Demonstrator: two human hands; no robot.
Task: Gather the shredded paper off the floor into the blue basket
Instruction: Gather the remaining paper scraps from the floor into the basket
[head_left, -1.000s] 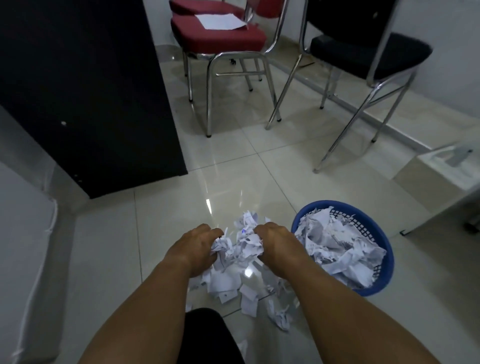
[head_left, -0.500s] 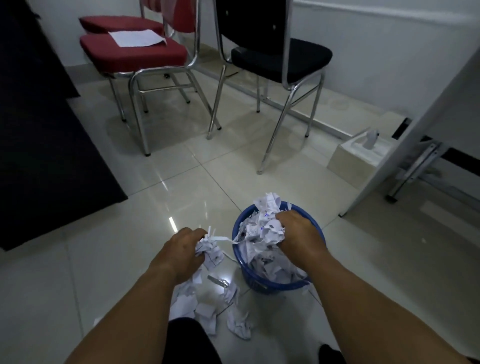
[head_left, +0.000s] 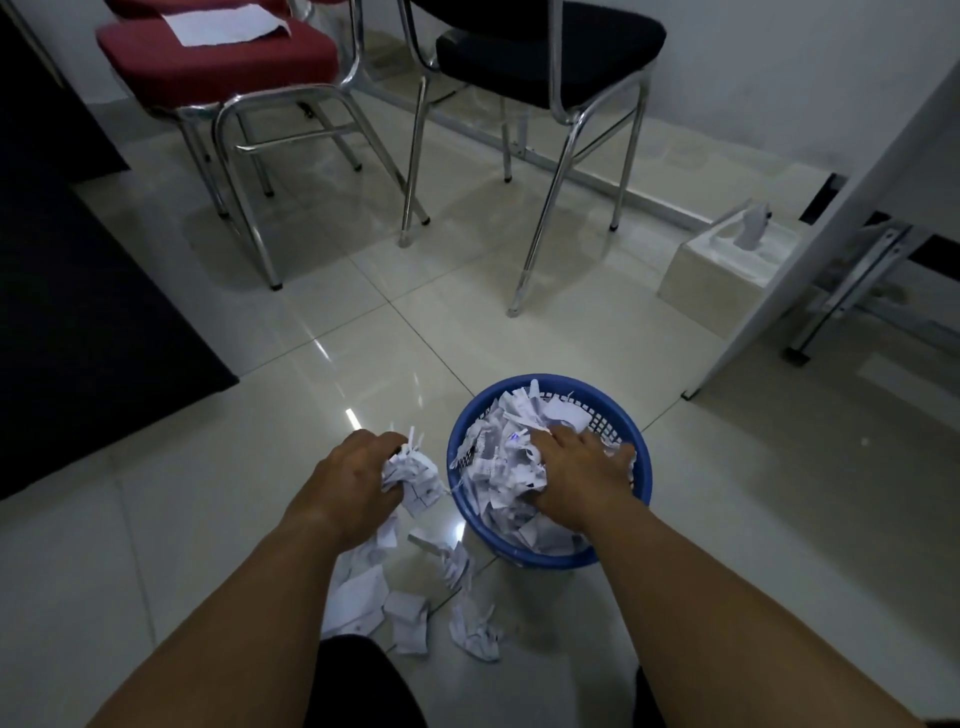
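Note:
The round blue basket (head_left: 640, 480) stands on the tiled floor, heaped with white shredded paper (head_left: 501, 457). My right hand (head_left: 582, 473) lies flat on top of that heap inside the basket, fingers spread. My left hand (head_left: 356, 480) hovers just left of the basket's rim, closed around a bunch of paper shreds (head_left: 413, 475). Several more loose shreds (head_left: 410, 608) lie on the floor below my left hand, close to my knees.
A red chair (head_left: 218, 62) with a white sheet on its seat and a black chair (head_left: 550, 47) stand behind the basket on chrome legs. A tissue box (head_left: 727, 275) sits at right beside a white table leg. A dark mat (head_left: 78, 312) covers the floor at left.
My right hand has let its paper drop into the basket and now rests open on the heap. My left hand has come nearer the rim with its bunch.

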